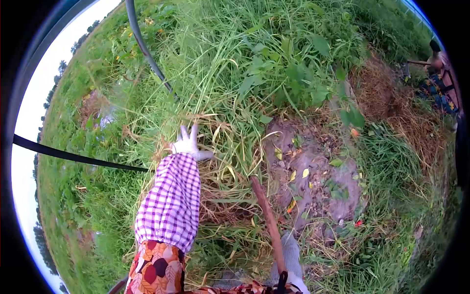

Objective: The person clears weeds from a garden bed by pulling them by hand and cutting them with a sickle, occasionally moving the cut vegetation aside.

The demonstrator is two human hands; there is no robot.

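I judged the tangle of long, thin green grass streaked with straw-yellow blades (223, 117) to be light and limp, easily bent by the fingers, the greener blades perhaps slippery and the dry ones likely to snap. It lay around and just ahead of the left hand (185, 145), which reached out of a loose purple-and-white checked cloth sleeve (169, 198). To my mind the surest hold was low on a bunch, close to the soil, since a pull on the tips would probably have torn them. The left hand's fingers were splayed wide, the thumb standing well out to the right, and I saw no bunch gathered in them; they were among the blades, though I couldn't make out from my distant view how firmly they touched. Right of that hand, and apart from it, a slim reddish-brown wooden handle (267, 218) ran back toward the right hand (296, 283). So little of the right hand showed at the lower edge that I couldn't say whether it was closed around the wood. The handle looked stiff and fairly light. Farther right of the left hand, past the handle's far end, lay a patch of bare grey-brown soil (320, 169) scattered with yellow leaves.
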